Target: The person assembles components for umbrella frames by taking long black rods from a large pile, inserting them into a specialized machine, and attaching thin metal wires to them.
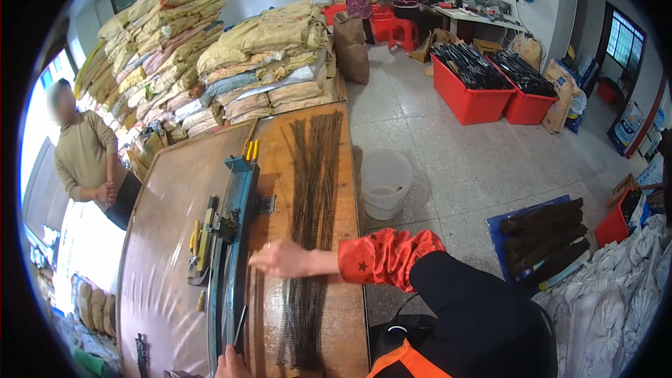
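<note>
While the left hand (231, 362) pinches a thin strip (241, 323) along the blue fixture (239, 252) on the table (348, 238), seemingly positioning it, the right hand (280, 259) hovers near dark rods (301, 189), grip unclear; next calls for steady alignment.

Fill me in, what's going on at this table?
A person is working by hand at a wooden table. Their right hand is between a long blue metal fixture and a bundle of thin dark strips, fingers curled; whether it grips anything is unclear. Their left hand is at the fixture's near end, partly cut off. The bundle lies lengthwise on the table. Across it, a bystander stands with hands together.
</note>
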### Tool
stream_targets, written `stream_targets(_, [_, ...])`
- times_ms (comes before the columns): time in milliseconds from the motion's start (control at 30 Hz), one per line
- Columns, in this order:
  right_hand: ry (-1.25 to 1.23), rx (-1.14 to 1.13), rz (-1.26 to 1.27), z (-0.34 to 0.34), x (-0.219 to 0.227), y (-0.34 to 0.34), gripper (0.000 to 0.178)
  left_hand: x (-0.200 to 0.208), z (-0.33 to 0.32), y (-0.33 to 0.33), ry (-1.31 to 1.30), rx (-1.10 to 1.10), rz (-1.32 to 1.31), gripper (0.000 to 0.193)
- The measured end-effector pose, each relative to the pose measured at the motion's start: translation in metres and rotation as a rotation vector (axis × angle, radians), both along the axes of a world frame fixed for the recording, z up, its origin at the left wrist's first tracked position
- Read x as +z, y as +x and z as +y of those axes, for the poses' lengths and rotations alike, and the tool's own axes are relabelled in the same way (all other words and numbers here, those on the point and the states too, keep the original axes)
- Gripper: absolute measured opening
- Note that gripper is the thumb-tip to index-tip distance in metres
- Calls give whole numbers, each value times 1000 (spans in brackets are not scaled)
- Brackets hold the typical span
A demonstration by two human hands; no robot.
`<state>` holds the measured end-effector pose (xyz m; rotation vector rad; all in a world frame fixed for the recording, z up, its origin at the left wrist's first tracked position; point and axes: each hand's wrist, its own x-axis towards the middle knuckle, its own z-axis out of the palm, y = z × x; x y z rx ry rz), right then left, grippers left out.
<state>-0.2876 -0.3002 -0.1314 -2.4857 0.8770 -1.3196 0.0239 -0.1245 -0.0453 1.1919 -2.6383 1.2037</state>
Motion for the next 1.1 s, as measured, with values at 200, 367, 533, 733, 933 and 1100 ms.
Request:
stream_targets(200, [-7,432,-200,70,63,36,43,-8,33,25,461,140,583,49])
stream_targets(367, [28,478,-98,61,36,38,22,19,61,10,497,368,498,54])
stream_targets(533, [76,419,-141,60,56,27,17,38,73,8,494,377,467,52])
stream_targets(733, [25,489,-209,91,64,50,20,13,76,17,468,260,566,50])
stream_targets(933, [5,491,-226,92,64,57,26,18,74,11,447,254,568,49])
stream_targets(1100, [79,460,-356,74,46,31,30,34,82,22,412,289,644,44])
